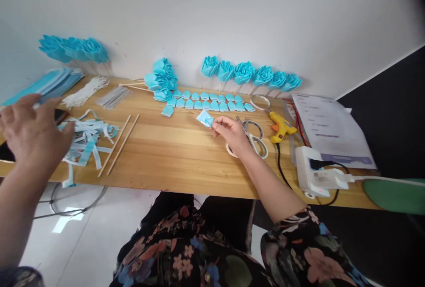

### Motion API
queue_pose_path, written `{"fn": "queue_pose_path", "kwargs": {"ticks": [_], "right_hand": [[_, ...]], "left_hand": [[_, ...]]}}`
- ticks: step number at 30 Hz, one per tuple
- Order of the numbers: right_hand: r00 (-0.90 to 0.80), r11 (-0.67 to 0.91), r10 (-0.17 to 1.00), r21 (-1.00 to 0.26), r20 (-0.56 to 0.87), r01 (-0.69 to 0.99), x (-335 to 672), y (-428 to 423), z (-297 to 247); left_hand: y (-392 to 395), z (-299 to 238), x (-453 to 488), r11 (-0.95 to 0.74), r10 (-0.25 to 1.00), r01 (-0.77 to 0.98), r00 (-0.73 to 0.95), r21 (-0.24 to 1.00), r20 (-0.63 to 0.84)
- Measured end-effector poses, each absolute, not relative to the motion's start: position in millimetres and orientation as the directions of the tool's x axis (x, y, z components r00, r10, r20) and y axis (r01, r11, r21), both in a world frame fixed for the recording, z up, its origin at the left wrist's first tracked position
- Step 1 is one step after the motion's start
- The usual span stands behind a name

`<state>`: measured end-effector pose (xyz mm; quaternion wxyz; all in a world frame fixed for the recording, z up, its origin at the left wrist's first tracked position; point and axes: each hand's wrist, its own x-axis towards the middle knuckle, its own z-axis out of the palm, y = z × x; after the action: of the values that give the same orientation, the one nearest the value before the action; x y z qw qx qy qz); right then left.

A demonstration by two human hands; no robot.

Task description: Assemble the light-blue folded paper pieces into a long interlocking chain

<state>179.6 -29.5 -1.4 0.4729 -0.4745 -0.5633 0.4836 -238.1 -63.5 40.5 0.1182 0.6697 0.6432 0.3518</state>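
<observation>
Between thumb and fingers, my right hand (230, 133) pinches a small folded blue fabric petal (204, 118) above the middle of the table. Just behind it lie rows of similar blue petals (206, 101), with one petal (168, 111) set apart at the left end. My left hand (36, 132) is raised at the far left with its fingers spread, holding nothing. Near it are a heap of cut blue and white strips (88, 138) and a stack of blue face masks (49, 81). A dark object beneath the left hand is mostly covered.
Blue fabric flowers (244, 73) on sticks lean against the wall, and more flowers (162, 79) lie mid-table. Scissors (254, 141), tape rolls, a yellow glue gun (281, 126) and a power strip (312, 172) are at right. Two wooden sticks (119, 145), white cords (86, 92) and thin wires (113, 96) lie left.
</observation>
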Motion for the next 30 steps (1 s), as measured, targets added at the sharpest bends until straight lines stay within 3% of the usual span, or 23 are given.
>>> {"fn": "queue_pose_path", "kwargs": {"ticks": [1, 3, 7, 11, 21, 25, 30], "right_hand": [[-0.108, 0.077, 0.992, -0.994, 0.069, 0.073, 179.9, -29.6, -1.5], [-0.12, 0.075, 0.991, -0.995, 0.066, 0.071, 180.6, -30.3, -1.5], [-0.164, 0.082, 0.984, -0.992, 0.066, 0.094, 181.9, -32.1, -1.1], [-0.182, 0.094, 0.981, -0.989, 0.072, 0.113, 182.5, -32.4, -0.9], [-0.244, 0.051, 0.969, -0.995, 0.03, 0.081, 183.4, -32.6, -3.5], [-0.306, 0.04, 0.952, -0.997, 0.018, 0.064, 183.4, -32.0, -5.7], [-0.257, 0.102, 0.964, -0.986, 0.065, 0.135, 182.7, -30.3, -5.9]], "left_hand": [[-63.9, 42.0, -221.6, -0.133, 0.881, 0.84, -0.143, 0.526, 0.451], [-63.5, 43.6, -180.4, -0.217, 0.872, 0.858, -0.044, 0.465, 0.487], [-53.1, 33.9, -94.9, -0.262, 0.96, 0.537, 0.234, 0.802, 0.156], [-35.6, 18.3, -40.2, -0.153, 0.909, 0.28, 0.416, 0.948, 0.023], [-24.7, 13.0, -15.4, 0.003, 0.947, 0.073, 0.319, 0.997, -0.027], [-26.4, 11.3, -14.7, -0.031, 0.952, 0.072, 0.305, 0.997, 0.007], [-24.2, 7.3, -14.0, -0.111, 0.945, 0.112, 0.32, 0.987, 0.07]]}}
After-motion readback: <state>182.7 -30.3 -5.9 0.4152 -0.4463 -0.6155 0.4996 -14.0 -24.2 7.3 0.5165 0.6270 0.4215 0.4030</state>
